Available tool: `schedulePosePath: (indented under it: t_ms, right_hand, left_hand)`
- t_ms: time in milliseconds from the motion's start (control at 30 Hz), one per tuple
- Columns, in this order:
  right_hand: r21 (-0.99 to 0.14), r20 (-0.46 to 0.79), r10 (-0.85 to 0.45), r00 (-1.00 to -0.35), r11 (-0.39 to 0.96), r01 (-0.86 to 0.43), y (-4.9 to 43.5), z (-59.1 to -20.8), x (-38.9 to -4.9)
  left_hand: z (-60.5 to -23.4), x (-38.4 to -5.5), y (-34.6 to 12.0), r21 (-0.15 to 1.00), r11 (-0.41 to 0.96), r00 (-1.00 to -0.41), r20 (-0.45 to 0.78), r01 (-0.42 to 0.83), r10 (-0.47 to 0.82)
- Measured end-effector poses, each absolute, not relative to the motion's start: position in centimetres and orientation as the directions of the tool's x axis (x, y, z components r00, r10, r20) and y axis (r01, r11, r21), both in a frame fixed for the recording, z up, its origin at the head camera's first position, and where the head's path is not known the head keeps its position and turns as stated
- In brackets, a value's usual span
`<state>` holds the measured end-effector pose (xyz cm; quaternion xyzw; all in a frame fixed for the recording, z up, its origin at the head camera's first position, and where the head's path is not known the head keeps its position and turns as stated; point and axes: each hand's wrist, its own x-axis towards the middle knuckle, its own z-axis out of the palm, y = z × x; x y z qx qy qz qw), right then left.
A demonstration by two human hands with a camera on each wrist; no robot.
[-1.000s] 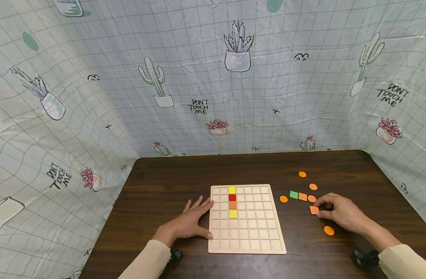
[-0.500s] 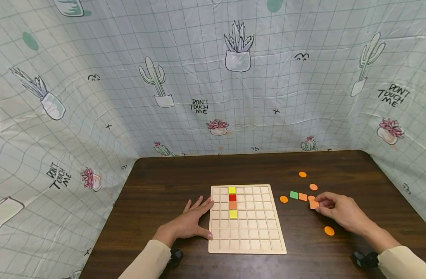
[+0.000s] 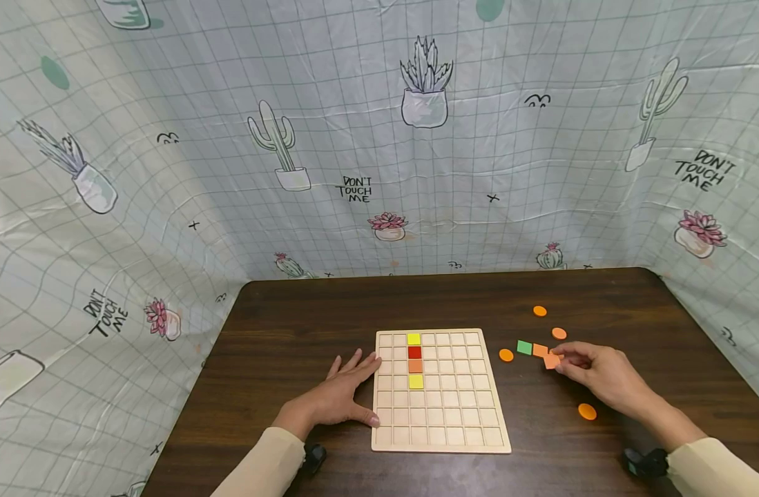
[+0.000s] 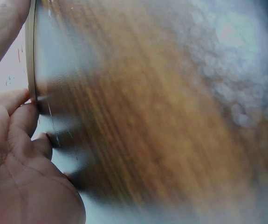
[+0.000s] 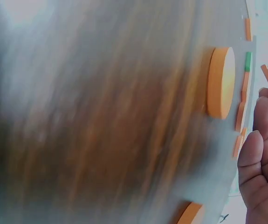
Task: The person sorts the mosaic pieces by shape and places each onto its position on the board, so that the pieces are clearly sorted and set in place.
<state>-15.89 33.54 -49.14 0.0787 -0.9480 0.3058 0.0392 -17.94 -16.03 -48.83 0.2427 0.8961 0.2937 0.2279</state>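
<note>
A light wooden board [image 3: 444, 399] with a grid of shallow squares lies on the table. One of its columns bears two yellow tiles, a red tile [image 3: 414, 353] and an orange tile [image 3: 415, 366]. My left hand [image 3: 342, 392], fingers spread, touches the board's left edge. Right of the board, my right hand [image 3: 603, 369] pinches an orange square tile [image 3: 551, 361] between thumb and fingers. That tile is raised off the table in the right wrist view, seen edge-on. Below it lie a green square tile [image 3: 524, 347] and another orange square [image 3: 540, 351]. An orange disc there is mostly hidden.
Orange discs lie loose on the dark wooden table [image 3: 304, 310]: one disc [image 3: 506, 355] by the board's right side, one [image 3: 587, 412] nearer me, two farther back. A patterned curtain [image 3: 454, 159] stands behind the table and along both sides.
My right hand has lifted the orange square tile from the table and moved it a little left and away from me. My left hand and the board have stayed put.
</note>
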Motion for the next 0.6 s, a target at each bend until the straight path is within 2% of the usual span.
schedulePosePath:
  t_ms: [600]
  right_hand:
    - [-0.619, 0.175, -0.153, -0.973, 0.751, -0.23, 29.9, -48.6, -16.0]
  left_hand:
    - [-48.9, -18.0, -16.1, 0.643, 0.706, -0.78, -0.264, 0.296, 0.568]
